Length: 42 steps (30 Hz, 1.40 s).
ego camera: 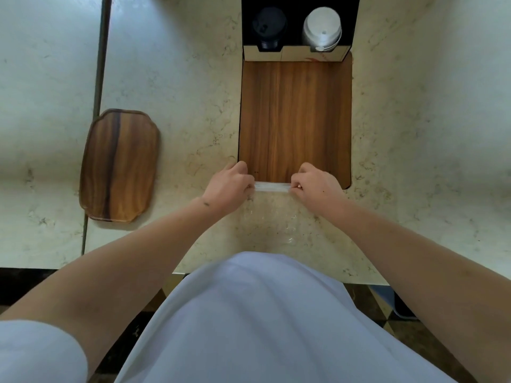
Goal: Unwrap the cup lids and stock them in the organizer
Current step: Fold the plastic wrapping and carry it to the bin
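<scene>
My left hand and my right hand each pinch one end of a clear plastic wrapper, pulled taut between them at the near edge of a wooden board. The rest of the wrapper lies flat and crinkled on the counter toward me. At the far end of the board stands a black organizer with a stack of black lids in its left slot and a stack of white lids in its right slot.
A small oval wooden tray lies on the marble counter to the left. A dark seam divides the counter from a second surface further left. The counter's front edge runs just before my body.
</scene>
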Motion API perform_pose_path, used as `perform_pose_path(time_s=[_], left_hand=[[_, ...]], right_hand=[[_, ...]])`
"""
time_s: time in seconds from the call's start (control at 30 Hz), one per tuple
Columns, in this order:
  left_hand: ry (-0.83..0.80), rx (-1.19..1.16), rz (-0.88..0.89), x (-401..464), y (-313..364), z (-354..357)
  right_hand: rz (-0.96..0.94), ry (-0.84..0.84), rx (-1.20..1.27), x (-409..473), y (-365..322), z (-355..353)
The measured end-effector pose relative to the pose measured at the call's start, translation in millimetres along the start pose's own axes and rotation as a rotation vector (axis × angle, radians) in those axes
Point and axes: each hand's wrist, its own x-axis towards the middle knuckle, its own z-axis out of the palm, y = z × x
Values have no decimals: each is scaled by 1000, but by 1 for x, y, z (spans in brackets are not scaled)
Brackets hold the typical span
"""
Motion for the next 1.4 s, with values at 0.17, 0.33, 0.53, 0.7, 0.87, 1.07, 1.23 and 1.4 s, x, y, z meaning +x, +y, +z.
perform_pose_path(time_s=[0.17, 0.33, 0.53, 0.7, 0.87, 1.07, 1.23, 1.4], left_hand=[[-45, -63, -98, 15, 2, 1], [-107, -51, -141, 23, 2, 3], [-73, 60, 21, 8, 1, 4], [-50, 128, 114, -8, 5, 11], [-1, 130, 181, -25, 2, 19], [63, 20, 108, -35, -1, 16], [39, -49, -5, -29, 2, 10], [-8, -112, -111, -19, 2, 12]], right_hand=[[118, -50, 124, 10, 1, 8], [82, -66, 67, 12, 1, 10], [-43, -16, -38, 1, -4, 10], [-77, 35, -18, -12, -10, 18], [-71, 52, 76, -32, -7, 26], [5, 38, 135, -29, -5, 28], [53, 24, 152, -15, -2, 29], [35, -47, 89, -9, 3, 26]])
